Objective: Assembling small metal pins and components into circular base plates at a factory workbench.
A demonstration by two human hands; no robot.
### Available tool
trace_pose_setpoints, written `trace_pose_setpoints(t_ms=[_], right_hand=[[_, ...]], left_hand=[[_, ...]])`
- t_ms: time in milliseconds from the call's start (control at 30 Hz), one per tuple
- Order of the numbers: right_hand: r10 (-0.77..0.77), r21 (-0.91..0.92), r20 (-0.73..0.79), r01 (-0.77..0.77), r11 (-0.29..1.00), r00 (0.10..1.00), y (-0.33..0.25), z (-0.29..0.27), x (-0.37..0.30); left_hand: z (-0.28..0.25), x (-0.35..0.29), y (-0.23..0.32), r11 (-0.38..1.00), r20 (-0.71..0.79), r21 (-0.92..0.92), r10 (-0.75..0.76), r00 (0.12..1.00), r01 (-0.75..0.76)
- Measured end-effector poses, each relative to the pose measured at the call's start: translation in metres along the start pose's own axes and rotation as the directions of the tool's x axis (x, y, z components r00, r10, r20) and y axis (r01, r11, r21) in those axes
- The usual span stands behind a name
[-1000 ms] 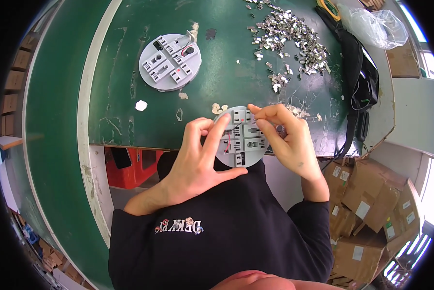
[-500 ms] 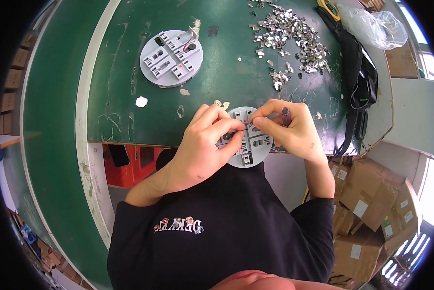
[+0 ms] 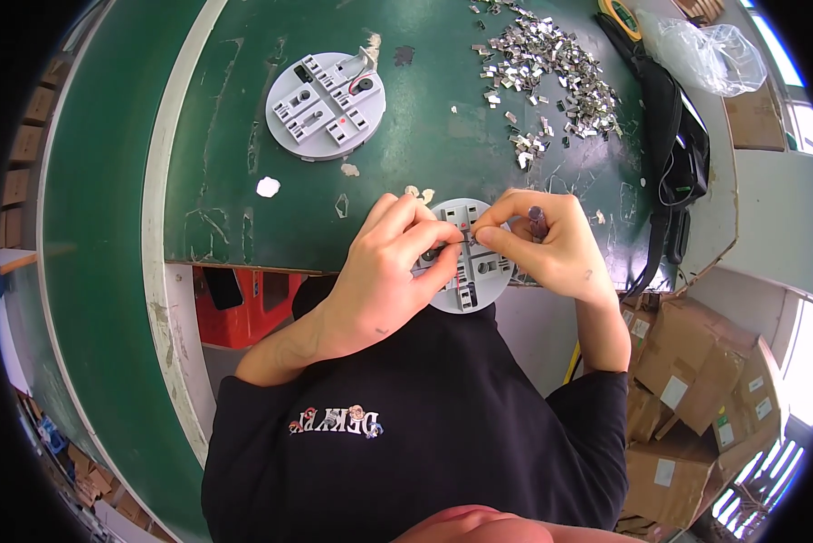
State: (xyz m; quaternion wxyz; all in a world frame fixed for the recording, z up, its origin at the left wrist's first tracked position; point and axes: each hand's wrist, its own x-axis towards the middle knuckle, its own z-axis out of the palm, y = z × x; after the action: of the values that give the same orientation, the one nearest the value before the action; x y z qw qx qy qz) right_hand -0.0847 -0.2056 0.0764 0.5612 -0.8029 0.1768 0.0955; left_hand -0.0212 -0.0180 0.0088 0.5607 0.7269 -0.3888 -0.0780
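Note:
A round grey plastic base with raised slots and small black and red parts lies at the table's near edge, tilted toward me. My left hand is closed in a pinch over its left part; whatever is between the fingertips is too small to make out. Thumb and index finger of my right hand also pinch together near the middle of the base, almost meeting the left fingertips. Tucked in the right hand is a tool with a dark purple handle, its far end hidden.
A second round grey base with a red wire sits farther left on the green table. Many small metal clips are heaped at the back right. Beside them lie a black bag and clear plastic. Cardboard boxes stand right.

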Motion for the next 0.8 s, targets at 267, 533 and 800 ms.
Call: trace_pose_setpoints(t_ms=[267,533,800], right_hand=[[-0.179,-0.211,-0.014,0.172,0.962,0.984,0.007,0.002,-0.001],[-0.49,-0.382,-0.028,0.443,0.811,0.871,0.015,0.018,-0.011],[-0.593,-0.562,0.107,0.54,0.626,0.798,0.02,0.018,-0.014]], left_hand=[[-0.001,0.0,-0.001,1.0,0.004,-0.02,0.019,1.0,-0.019],[-0.007,-0.005,-0.002,0.999,-0.032,-0.004,0.053,0.998,-0.054],[-0.008,-0.009,-0.004,0.991,-0.032,0.069,0.117,0.993,-0.115]])
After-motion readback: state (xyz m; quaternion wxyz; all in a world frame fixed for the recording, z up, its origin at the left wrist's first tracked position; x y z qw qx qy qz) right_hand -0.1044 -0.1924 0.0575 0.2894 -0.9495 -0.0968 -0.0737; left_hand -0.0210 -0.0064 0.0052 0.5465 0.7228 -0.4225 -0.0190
